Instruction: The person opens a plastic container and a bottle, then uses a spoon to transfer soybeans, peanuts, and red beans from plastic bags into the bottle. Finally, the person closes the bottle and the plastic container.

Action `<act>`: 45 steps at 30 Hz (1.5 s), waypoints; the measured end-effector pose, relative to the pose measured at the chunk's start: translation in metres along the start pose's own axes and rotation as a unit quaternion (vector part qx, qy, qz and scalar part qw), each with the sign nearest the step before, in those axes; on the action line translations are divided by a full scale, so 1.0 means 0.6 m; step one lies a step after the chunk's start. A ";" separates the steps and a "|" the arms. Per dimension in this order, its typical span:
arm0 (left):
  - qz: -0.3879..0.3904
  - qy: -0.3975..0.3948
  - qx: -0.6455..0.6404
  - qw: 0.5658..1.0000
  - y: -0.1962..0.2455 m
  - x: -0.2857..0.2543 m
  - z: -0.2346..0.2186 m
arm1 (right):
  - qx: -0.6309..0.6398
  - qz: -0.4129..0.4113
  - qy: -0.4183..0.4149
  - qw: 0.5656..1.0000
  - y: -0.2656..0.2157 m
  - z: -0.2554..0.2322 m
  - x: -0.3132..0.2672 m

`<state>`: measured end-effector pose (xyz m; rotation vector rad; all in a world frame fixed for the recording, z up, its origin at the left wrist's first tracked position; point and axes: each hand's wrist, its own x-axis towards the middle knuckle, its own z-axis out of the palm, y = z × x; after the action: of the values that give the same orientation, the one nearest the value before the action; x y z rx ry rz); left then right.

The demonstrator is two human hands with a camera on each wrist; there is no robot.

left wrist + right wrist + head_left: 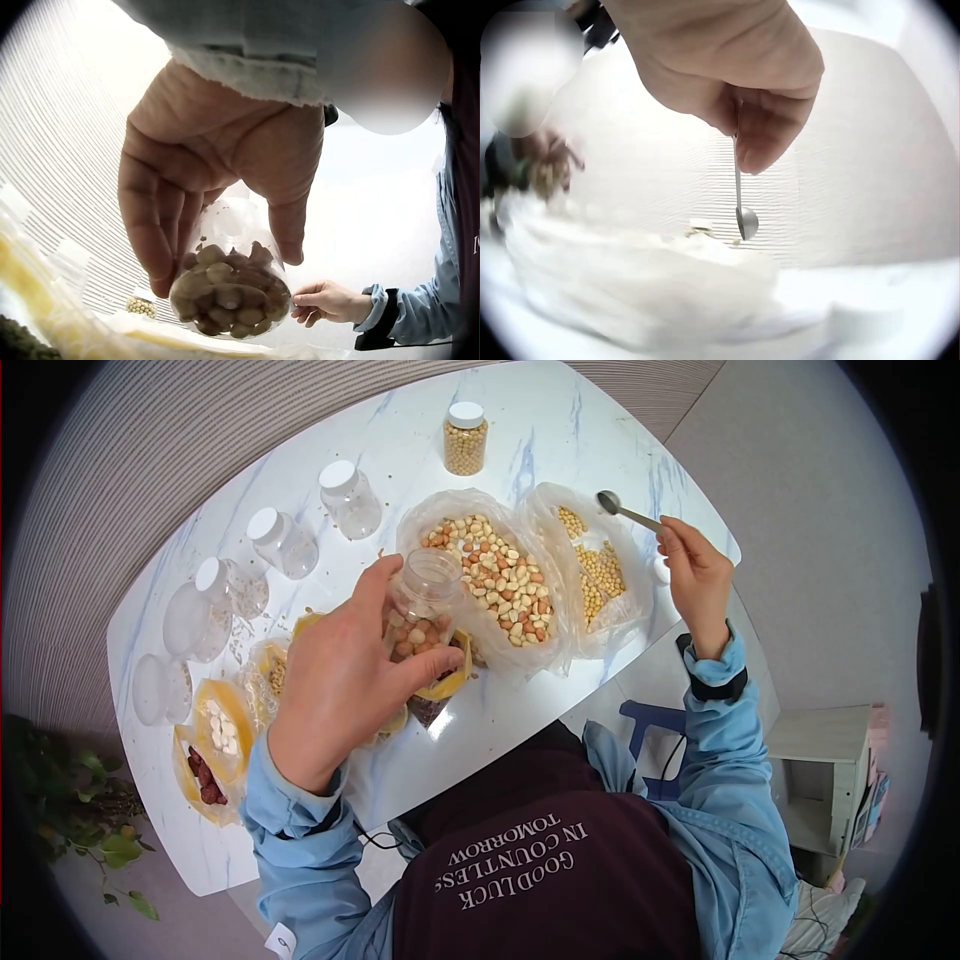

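Observation:
My left hand (345,670) grips a clear uncapped jar (432,585), thumb on one side and fingers on the other. Peanuts (229,300) fill the lower part of the jar in the left wrist view. Between thumb and fingers my right hand (698,575) pinches the handle of a metal spoon (638,517). The spoon's bowl points away from me, past the right edge of a bag of soybeans (602,582); no food shows in it. An opened plastic bag of peanuts (505,585) lies between the two hands, right of the jar.
A capped jar of soybeans (465,445) stands at the far edge. Several white-lidded jars, one of them here (352,505), line the table's left side. Yellow bags, one with white pieces (220,730) and one with dark red pieces (205,775), lie near left. A white lid (660,570) is beside my right hand.

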<state>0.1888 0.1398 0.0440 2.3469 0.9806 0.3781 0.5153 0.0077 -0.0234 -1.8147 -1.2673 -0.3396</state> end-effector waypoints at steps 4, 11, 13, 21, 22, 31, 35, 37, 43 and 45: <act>-0.009 -0.006 0.008 1.000 0.002 0.000 -0.001 | -0.071 -0.071 -0.019 0.995 -0.021 -0.007 -0.001; -0.002 -0.006 0.015 1.000 0.000 0.000 0.001 | 0.116 -0.048 -0.161 0.979 -0.096 0.009 -0.013; -0.008 -0.009 0.016 1.000 0.004 0.000 0.000 | 0.083 -0.108 -0.175 0.975 -0.100 0.021 -0.014; 0.047 0.014 0.025 0.999 -0.005 -0.001 0.002 | 0.157 0.068 -0.272 0.947 -0.094 0.044 -0.029; 0.044 0.012 0.026 0.999 -0.005 -0.001 0.002 | 0.208 0.127 -0.280 0.928 -0.093 0.047 -0.029; -0.011 -0.011 0.020 1.000 0.004 -0.001 0.001 | 0.365 0.347 -0.218 0.836 -0.077 0.046 -0.003; -0.017 -0.026 0.023 0.999 0.010 -0.001 0.000 | 0.392 0.331 -0.189 0.837 -0.074 0.031 0.012; -0.008 -0.026 0.019 0.999 0.010 -0.001 0.001 | 0.407 0.310 -0.183 0.839 -0.079 0.023 0.020; 0.031 -0.008 0.020 0.999 0.008 -0.006 0.012 | 0.431 0.236 -0.189 0.850 -0.132 -0.006 0.048; 0.031 -0.015 0.026 0.999 0.008 -0.006 0.012 | 0.435 0.214 -0.194 0.853 -0.155 -0.009 0.051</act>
<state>0.1922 0.1314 0.0409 2.4268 0.9161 0.3454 0.4503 0.0320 0.0455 -1.3049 -0.9708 0.7825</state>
